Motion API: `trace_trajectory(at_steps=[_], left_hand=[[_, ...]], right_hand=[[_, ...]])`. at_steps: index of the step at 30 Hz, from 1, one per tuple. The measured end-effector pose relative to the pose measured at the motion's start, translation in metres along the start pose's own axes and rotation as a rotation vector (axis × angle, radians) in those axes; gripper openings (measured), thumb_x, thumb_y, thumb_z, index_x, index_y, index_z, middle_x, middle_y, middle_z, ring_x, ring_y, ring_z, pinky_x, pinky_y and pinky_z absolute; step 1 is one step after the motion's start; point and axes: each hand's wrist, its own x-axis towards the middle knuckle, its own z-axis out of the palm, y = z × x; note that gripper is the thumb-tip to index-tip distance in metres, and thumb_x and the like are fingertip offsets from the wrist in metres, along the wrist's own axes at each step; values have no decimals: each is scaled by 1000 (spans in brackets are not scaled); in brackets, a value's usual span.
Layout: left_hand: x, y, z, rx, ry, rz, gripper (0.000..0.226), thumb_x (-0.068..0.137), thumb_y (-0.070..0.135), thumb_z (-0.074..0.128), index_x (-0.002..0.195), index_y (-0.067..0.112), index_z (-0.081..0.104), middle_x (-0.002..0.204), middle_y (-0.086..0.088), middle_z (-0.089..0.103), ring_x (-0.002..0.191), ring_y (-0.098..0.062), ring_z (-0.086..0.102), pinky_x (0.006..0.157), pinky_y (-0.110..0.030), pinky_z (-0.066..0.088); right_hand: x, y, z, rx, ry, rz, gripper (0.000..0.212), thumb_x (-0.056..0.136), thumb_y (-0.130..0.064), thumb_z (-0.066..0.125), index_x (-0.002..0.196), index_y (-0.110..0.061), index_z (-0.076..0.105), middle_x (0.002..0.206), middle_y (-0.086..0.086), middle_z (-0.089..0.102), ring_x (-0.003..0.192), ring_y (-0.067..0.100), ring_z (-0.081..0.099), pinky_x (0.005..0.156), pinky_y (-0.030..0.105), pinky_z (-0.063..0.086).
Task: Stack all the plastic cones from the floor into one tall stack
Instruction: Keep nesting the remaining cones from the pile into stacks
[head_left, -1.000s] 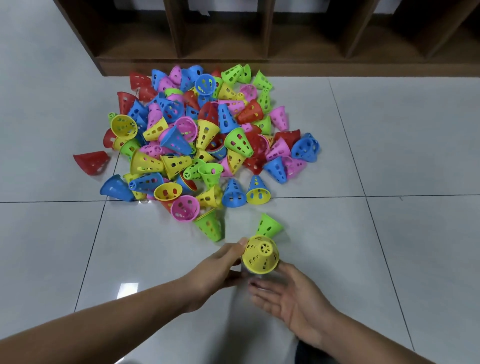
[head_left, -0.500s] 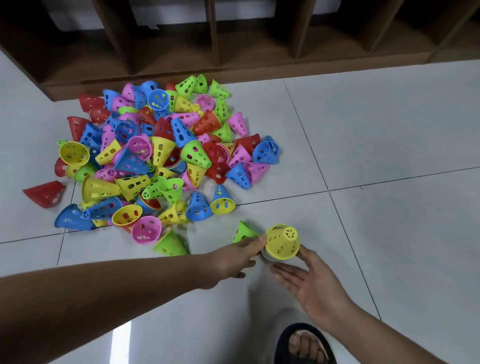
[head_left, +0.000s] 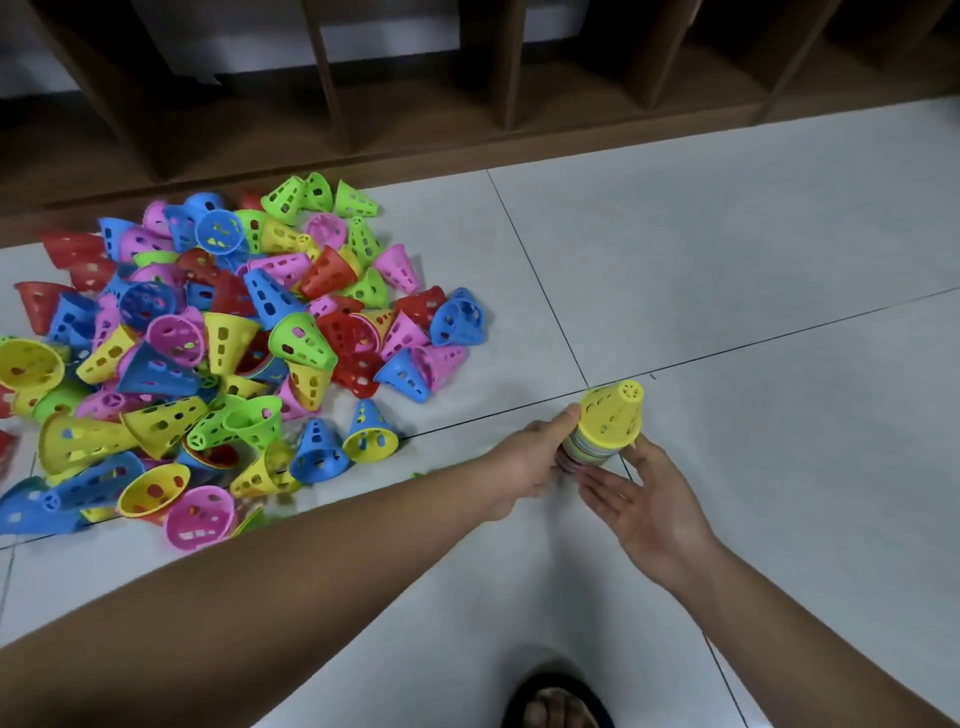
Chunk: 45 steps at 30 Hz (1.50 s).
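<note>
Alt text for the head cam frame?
Two hands hold a stack of plastic cones, yellow on top: the left hand grips its base, the right hand touches its side with straight fingers. A pile of loose coloured cones lies on the white tiled floor to the left.

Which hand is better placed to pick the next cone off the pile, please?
Probably the left. The left hand sits on the pile side of the stack, nearest the yellow-rimmed cone, while the open right hand lies beside the stack and could steady it.
</note>
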Motion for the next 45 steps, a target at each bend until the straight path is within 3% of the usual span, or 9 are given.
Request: trace_trajectory(at_steps=[13, 16, 20, 24, 27, 32, 36, 41, 45], left_hand=[[-10, 20, 9, 109, 102, 47, 79, 86, 83, 56, 137, 23, 64, 128, 2, 68, 114, -20, 66, 101, -35, 52], [-44, 15, -25, 186, 121, 72, 51, 102, 59, 61, 127, 14, 66, 114, -3, 70, 97, -19, 65, 80, -29, 48], [-95, 6, -82, 294, 249, 64, 31, 104, 37, 66, 122, 12, 69, 117, -5, 77, 99, -17, 71, 78, -27, 51], [-140, -12, -121, 374, 270, -43, 15, 108, 25, 56, 106, 16, 68, 105, 0, 74, 88, -12, 67, 68, -23, 46], [-177, -25, -143, 588, 373, -39, 13, 103, 27, 64, 107, 19, 74, 108, 1, 79, 95, -11, 73, 70, -23, 51], [-229, -46, -178, 871, 480, -58, 7, 99, 35, 69, 97, 30, 73, 102, 6, 74, 95, -16, 70, 80, -35, 58], [-243, -62, -196, 1142, 456, -28, 19, 99, 37, 73, 116, 32, 65, 98, 17, 64, 87, -5, 62, 65, -20, 45], [-240, -85, -223, 1232, 408, 33, 37, 96, 39, 75, 129, 28, 62, 120, 8, 67, 107, -16, 64, 87, -37, 57], [-240, -93, -244, 1244, 391, 109, 40, 92, 32, 72, 130, 32, 59, 121, 6, 64, 107, -18, 61, 82, -34, 55]], right_hand=[[16, 10, -13, 36, 149, -60, 33, 104, -34, 60, 126, -10, 57, 119, 26, 72, 105, 38, 70, 98, 45, 54], [0, 39, -3, -307, 95, -115, 14, 103, -19, 62, 115, -12, 65, 118, 22, 73, 97, 31, 71, 95, 49, 56], [-10, 61, 24, -796, -79, -312, 15, 96, -14, 68, 109, -21, 69, 106, 1, 75, 98, 21, 72, 94, 43, 58], [7, 81, 52, -1209, -335, -524, 19, 91, -22, 75, 109, -26, 70, 117, -5, 63, 106, 15, 65, 91, 18, 45], [25, 92, 74, -1386, -453, -540, 23, 85, -35, 77, 108, -33, 74, 125, -5, 57, 121, 18, 57, 110, 29, 43], [26, 100, 101, -1559, -463, -474, 25, 89, -35, 69, 113, -35, 73, 127, -8, 68, 120, 20, 62, 104, 36, 48], [21, 106, 105, -1532, -374, -516, 27, 87, -14, 62, 104, -29, 77, 113, -7, 75, 107, 20, 68, 91, 28, 50], [6, 85, 132, -1450, -385, -597, 28, 87, 0, 62, 98, -24, 75, 83, -3, 67, 79, 18, 63, 67, 22, 46], [-15, 61, 165, -1413, -429, -560, 35, 86, 0, 74, 108, -27, 70, 82, -3, 59, 70, 14, 55, 61, 21, 46]])
